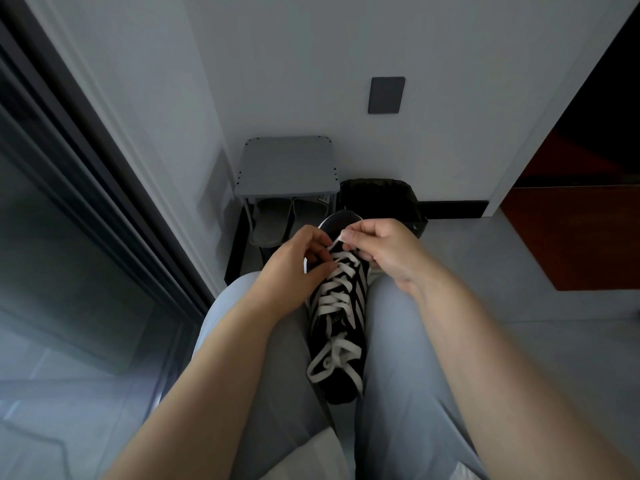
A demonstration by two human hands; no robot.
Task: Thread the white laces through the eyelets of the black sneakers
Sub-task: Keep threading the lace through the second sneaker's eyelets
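Item: black sneaker (341,327), white-striped, lodged lengthwise between the thighs of light trousers (408,358), with the toe cap pointing away, just beyond the fingertips of both hands.

Item: white lace (337,299). It is crossed in rows up the upper, directly below and nearer than the fingers. Loose loops are seen at the near end of the sneaker, well back from the fingers, between the forearms.

Left hand (294,258): the fingers are curled round the sneaker's left edge, and the thumb is laid on a lace crossing.

Right hand (384,249): the lace end is pinched between thumb and forefinger and held raised above the upper, just beside the left fingertips. The remaining fingers are curled below it.

Surroundings, all beyond the fingers:
- a grey stool (287,168) set against the wall
- grey slippers (273,220) stored beneath it
- a black bin (377,195) to the right of the stool
- a dark wall plate (386,95) mounted higher up
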